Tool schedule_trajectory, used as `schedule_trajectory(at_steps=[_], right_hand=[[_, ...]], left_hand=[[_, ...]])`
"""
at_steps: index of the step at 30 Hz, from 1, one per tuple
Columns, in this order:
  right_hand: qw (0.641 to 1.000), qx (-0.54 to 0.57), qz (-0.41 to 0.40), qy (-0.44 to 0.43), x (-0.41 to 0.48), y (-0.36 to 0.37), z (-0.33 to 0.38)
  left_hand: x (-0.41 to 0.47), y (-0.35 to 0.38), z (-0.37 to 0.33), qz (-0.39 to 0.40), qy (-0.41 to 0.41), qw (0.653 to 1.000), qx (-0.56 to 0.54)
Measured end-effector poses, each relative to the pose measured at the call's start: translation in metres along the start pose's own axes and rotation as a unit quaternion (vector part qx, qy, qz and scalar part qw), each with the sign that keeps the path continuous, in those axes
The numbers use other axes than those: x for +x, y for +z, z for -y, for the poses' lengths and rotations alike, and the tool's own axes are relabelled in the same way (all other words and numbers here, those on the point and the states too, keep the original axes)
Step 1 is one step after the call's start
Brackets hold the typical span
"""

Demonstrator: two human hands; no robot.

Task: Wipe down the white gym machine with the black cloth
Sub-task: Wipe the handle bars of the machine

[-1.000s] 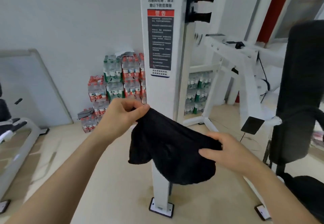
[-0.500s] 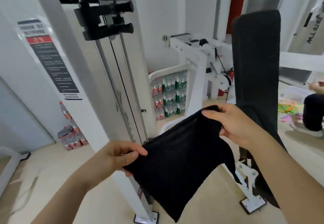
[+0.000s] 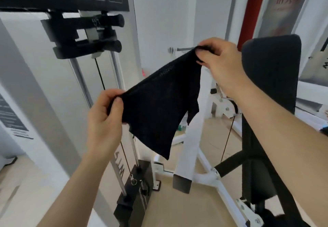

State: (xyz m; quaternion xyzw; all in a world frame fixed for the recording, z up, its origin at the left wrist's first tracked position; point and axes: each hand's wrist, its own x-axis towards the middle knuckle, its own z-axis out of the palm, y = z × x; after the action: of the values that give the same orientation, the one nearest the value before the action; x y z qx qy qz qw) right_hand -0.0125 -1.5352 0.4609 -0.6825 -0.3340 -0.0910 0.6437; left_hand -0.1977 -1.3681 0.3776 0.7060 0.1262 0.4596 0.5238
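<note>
A black cloth (image 3: 160, 102) hangs stretched in the air between my two hands, its lower point dangling. My left hand (image 3: 103, 120) pinches its lower left corner. My right hand (image 3: 219, 65) pinches the upper right corner, higher up. Behind the cloth stands the white gym machine (image 3: 190, 148), with a slanted white frame post and white floor rails. Its white upright column (image 3: 44, 77) rises at the left, carrying black handles (image 3: 85, 34) and steel guide rods. Neither hand touches the machine.
A tall black padded backrest (image 3: 273, 77) stands at the right on a black support. The black weight stack (image 3: 136, 196) sits at the column's foot with a thin cable running down to it. A red pillar (image 3: 252, 11) and white walls are behind. Beige floor lies below.
My view swung right and closer to the machine. Both hands lifted the cloth and pulled it taut, the right hand rising higher than the left.
</note>
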Motion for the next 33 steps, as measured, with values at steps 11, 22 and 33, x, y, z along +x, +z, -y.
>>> schedule_trajectory(at_steps=[11, 22, 33], right_hand=[[0.903, -0.282, 0.228, 0.232, -0.038, -0.068, -0.217], [0.838, -0.358, 0.381, -0.154, -0.029, -0.063, -0.215], [0.753, -0.362, 0.508, -0.211, -0.029, -0.036, -0.265]], left_hand=[[-0.095, 0.091, 0.048, 0.4, -0.126, 0.881, 0.22], [-0.111, 0.17, 0.084, 0.184, -0.148, 0.762, 0.604], [-0.095, 0.206, 0.096, 0.174, -0.167, 0.689, 0.683]])
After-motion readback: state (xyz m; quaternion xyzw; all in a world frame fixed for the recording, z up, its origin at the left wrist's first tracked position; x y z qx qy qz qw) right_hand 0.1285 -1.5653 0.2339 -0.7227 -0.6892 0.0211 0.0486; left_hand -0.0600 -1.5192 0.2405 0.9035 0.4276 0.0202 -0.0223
